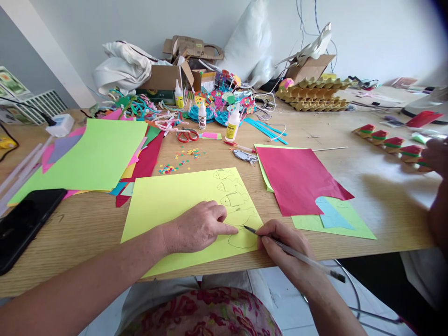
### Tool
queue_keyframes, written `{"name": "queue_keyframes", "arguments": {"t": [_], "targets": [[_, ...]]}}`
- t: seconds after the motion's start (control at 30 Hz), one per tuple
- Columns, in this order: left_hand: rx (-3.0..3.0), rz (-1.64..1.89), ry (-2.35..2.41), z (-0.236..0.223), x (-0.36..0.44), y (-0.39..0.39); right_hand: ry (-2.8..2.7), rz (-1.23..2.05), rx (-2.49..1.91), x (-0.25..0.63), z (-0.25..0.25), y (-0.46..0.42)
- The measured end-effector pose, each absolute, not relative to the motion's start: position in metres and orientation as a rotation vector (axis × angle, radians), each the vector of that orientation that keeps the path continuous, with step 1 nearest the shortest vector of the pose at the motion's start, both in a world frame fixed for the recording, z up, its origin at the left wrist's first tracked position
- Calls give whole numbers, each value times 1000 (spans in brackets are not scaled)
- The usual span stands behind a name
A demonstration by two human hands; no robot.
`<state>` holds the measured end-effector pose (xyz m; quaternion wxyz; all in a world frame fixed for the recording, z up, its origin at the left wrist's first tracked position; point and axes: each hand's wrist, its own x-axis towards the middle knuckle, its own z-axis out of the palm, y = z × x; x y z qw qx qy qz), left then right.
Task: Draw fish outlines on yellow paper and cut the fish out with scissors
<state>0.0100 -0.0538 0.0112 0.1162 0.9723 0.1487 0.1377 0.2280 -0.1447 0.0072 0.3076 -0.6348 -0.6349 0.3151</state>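
Note:
A yellow sheet of paper (164, 210) lies in front of me with several fish outlines (234, 199) drawn in a column along its right side. My left hand (198, 226) rests on the sheet, index finger stretched out beside the lowest outline and the other fingers curled; it holds nothing. A ballpoint pen (297, 254) with a clear barrel is pinched in my right hand (289, 245). The pen's tip is at the top of the lowest fish outline, close to my left fingertip. My right hand lies at the sheet's right edge.
Coloured paper (91, 156) and a black phone (30, 224) lie left. Red paper (297, 177) lies right. Behind are a glue bottle (232, 123), red-handled scissors (187, 135), paper dots (175, 165) and a fish cutout (245, 156). Another person's hand (436, 156) is near egg-carton pieces (394, 142).

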Motion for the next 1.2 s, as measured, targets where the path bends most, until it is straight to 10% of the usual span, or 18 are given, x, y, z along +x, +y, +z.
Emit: {"name": "queue_keyframes", "arguments": {"t": [1.2], "targets": [[2855,381,443,12,10,-54,-1705,806,-1688,228,7,-146]]}}
